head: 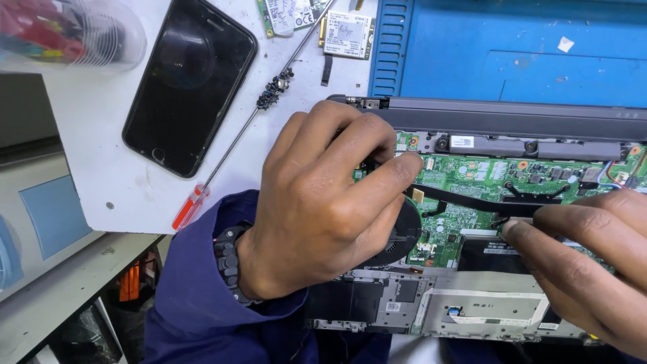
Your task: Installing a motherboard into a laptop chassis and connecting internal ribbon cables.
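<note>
lying across the middle, the opened laptop (472, 296) shows its green circuit board (472, 182), with the blue mat (512, 54) at 12 o'clock behind it. at 10 o'clock rests a dark phone (189, 84), a long screwdriver (236, 135) beside it with screws (273, 91) clinging to its shaft. the left hand (323, 209) curls over the black fan (401, 232), fingers pressed together on the board. the right hand (579, 263), at 4 o'clock, pinches the black heat pipe (472, 200).
</note>
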